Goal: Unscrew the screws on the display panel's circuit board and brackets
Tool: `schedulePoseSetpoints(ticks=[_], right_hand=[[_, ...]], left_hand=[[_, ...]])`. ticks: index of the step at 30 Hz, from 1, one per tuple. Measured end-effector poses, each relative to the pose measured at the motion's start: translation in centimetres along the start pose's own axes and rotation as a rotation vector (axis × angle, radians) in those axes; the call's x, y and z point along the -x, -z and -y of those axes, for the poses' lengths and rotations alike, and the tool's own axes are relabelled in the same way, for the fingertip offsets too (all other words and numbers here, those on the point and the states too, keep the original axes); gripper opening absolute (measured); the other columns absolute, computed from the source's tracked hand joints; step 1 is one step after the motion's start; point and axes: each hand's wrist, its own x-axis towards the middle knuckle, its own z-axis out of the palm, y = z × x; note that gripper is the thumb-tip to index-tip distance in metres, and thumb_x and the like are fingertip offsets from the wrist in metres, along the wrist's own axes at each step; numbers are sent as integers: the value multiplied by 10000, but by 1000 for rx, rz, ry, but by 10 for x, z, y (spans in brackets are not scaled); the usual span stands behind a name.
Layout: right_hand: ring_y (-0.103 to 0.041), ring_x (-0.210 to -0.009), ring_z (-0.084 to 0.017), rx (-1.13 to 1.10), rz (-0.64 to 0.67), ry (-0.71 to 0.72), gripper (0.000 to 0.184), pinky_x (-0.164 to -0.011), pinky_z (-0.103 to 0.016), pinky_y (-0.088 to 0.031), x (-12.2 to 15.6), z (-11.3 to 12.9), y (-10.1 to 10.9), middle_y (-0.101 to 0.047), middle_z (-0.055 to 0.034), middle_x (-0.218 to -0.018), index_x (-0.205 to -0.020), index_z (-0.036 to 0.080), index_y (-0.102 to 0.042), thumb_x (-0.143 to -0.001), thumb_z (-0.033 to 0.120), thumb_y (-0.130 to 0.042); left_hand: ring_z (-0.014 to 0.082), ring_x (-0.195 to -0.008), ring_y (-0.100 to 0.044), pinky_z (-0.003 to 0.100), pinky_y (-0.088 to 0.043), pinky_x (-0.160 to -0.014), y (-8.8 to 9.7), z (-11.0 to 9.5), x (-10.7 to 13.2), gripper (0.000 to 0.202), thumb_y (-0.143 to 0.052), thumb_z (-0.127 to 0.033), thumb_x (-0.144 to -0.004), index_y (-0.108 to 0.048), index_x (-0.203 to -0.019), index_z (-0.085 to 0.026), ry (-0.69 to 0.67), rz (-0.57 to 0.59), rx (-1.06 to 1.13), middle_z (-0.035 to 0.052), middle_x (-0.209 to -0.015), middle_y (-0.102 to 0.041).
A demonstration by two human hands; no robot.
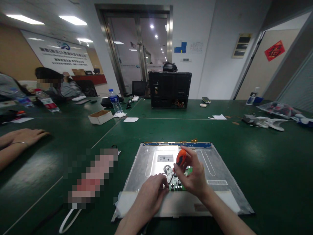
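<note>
Beneath both hands lies a flat metal panel [139, 173], with a green circuit board [180, 186] on it, just between the two hands. The right hand [195, 178] comes in from the lower right, forearm slanting up and inward, wrist raised, fingers bent over and thumb opposed, closed in a pinch around the orange screwdriver [181, 157]. Its handle tilts up and away from the left hand [153, 187]; the shaft slants down toward the board's edge, by the left fingertips. That left hand reaches from the lower left, back of the hand upward, fingers curled inward and nearly closed at the board's left side; whether it grips anything small cannot be told. Beyond the hands, a blue strip [201, 145] runs along the panel's far edge.
</note>
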Motion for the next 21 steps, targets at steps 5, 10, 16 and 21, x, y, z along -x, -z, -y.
schedulePoseSetpoints(ticks=[5, 10, 16, 21], right_hand=[[-553, -457, -95, 7, 33, 51, 503, -419, -194, -489, 3, 4, -3, -620, 47, -703, -1345, 236, -421, -868, 177, -571], [-561, -463, -104, 22, 46, 83, 495, -429, -205, -496, 5, 3, -6, -620, 42, -699, -1349, 236, -415, -880, 181, -564], [-566, -475, -109, 31, 64, 102, 498, -445, -218, -504, 6, 0, -6, -647, 25, -739, -1364, 233, -407, -892, 197, -564], [-559, -469, -119, 63, 75, 115, 500, -449, -226, -496, 7, 0, -6, -609, 40, -680, -1367, 228, -405, -893, 206, -565]], left_hand=[[207, -738, -593, 282, -409, -654, 2, -3, 1, 134, -500, -86, -821, -536, -855, -211, -22, -19, 12, 25, -785, -625], [214, -743, -602, 288, -412, -652, 3, -4, 0, 132, -480, -96, -832, -531, -871, -212, -52, -20, 11, 29, -790, -635], [222, -764, -614, 302, -429, -666, 3, -3, 1, 140, -466, -112, -850, -555, -903, -206, -45, -5, 25, 44, -823, -659], [218, -770, -617, 308, -440, -681, 0, 0, 3, 166, -430, -109, -871, -553, -921, -208, -56, -26, 10, 49, -839, -659]])
